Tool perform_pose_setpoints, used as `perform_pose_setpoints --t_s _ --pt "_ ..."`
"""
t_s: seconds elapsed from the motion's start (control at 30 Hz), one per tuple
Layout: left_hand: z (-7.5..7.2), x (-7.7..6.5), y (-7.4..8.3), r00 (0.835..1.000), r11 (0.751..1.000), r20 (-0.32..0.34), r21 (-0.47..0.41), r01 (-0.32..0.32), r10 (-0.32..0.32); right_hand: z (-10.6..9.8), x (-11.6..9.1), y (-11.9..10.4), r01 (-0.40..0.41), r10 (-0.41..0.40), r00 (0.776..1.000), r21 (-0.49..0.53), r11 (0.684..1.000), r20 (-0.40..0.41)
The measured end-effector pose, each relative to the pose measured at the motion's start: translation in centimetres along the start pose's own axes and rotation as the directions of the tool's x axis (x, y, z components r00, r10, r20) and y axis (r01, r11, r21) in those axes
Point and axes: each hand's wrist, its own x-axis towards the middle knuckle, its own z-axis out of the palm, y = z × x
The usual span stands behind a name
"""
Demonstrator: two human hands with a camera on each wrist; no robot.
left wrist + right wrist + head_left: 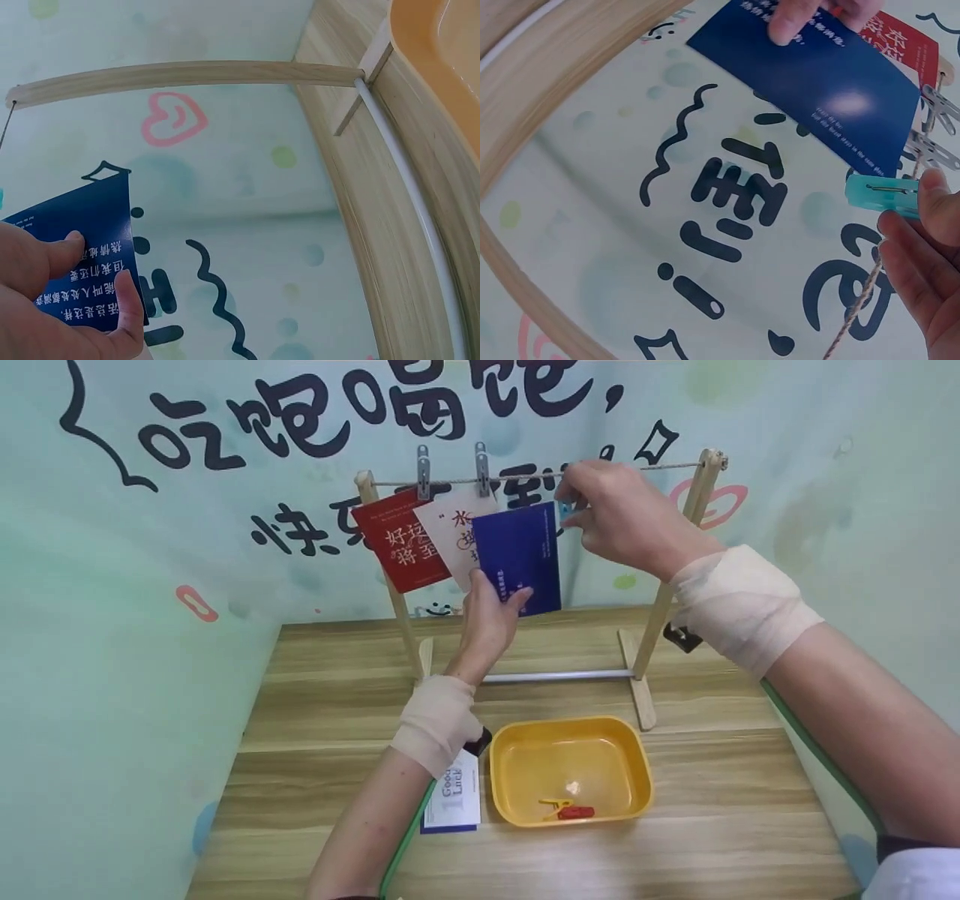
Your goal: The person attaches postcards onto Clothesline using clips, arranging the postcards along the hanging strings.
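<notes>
My left hand (489,622) pinches a dark blue card (519,551) by its lower edge, with the thumb across its printed face. Between the thumb and fingers of my right hand (628,519) is a teal clothespin (877,193), just beside the card's upper corner in the right wrist view. A thin rope (675,466) runs behind that hand. Left of the blue card, a red card (405,551) and a white card (448,529) hang tilted and overlapping. Two grey clothespins, one left (424,472) and one right (481,469), stand on the rope above them.
Wooden posts, including the right one (667,577), carry the rope; a white crossbar (559,677) joins them low down. In front, a yellow basin (646,780) contains a yellow clothespin (556,805) and a red one (576,812). A white "Good Luck" card (459,799) lies beside it.
</notes>
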Motion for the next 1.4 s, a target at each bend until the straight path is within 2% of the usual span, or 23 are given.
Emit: perform_pose_setpoints --t_s 0.2,0.43,0.5,0.8,1.0,1.17,1.4 --pt "0.5 0.5 0.8 1.0 0.994 -0.004 -0.108 -0.024 0.023 -0.8 1.2 -0.5 -0.065 0.065 0.997 -0.002 0.998 -0.035" --pt "0.6 1.1 0.9 0.998 0.991 -0.032 -0.125 -0.052 0.048 -1.9 2.8 -0.4 -0.125 0.127 0.987 0.024 0.992 -0.099" --pt "0.7 1.2 0.8 0.997 0.99 -0.045 -0.122 -0.069 0.064 -2.1 3.3 -0.6 -0.151 0.154 0.983 0.036 0.988 -0.095" --pt "0.9 1.7 0.6 0.997 0.989 -0.052 -0.134 -0.058 0.052 -2.5 4.6 -0.9 -0.266 0.266 0.963 0.011 0.964 -0.052" --pt "0.8 2.0 0.5 0.998 0.99 -0.055 -0.138 -0.039 0.032 -2.2 5.1 -0.6 -0.302 0.303 0.952 0.042 0.952 -0.039" --pt "0.7 2.1 0.5 0.998 0.986 -0.05 -0.16 -0.048 0.04 -1.5 5.3 -0.5 -0.32 0.322 0.947 0.076 0.944 -0.021" --pt "0.7 2.1 0.4 0.997 0.983 -0.049 -0.173 -0.062 0.054 -0.6 5.2 -0.4 -0.333 0.333 0.943 0.07 0.94 0.004"
